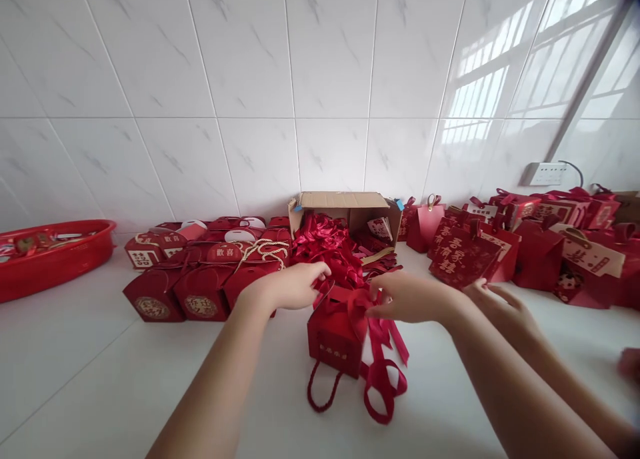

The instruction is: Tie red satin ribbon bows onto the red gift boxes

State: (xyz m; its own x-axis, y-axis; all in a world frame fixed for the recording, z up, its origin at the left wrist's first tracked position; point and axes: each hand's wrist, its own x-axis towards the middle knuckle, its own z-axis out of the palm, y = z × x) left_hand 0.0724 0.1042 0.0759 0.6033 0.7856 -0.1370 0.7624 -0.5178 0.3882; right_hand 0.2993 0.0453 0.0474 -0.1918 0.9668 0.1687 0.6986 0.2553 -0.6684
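A small red gift box [336, 336] with pale lettering stands on the white counter in front of me, its dark red rope handle [324, 396] hanging down at the front. My left hand [300, 287] is at the box's upper left, fingers curled in; what they pinch is hidden among red ribbon. On the other side, my right hand [407, 296] has thumb and fingers closed around a red satin ribbon [383, 386], which trails down beside the box and loops on the counter. Just behind, more ribbon [325, 239] spills from an open cardboard box [345, 199].
Rows of red gift boxes [200, 289] stand to the left, beyond them a red plastic basin [95, 262]. Several red gift bags [537, 252] fill the right, where another person's hand [505, 309] touches one bag. A tiled wall [250, 59] rises behind.
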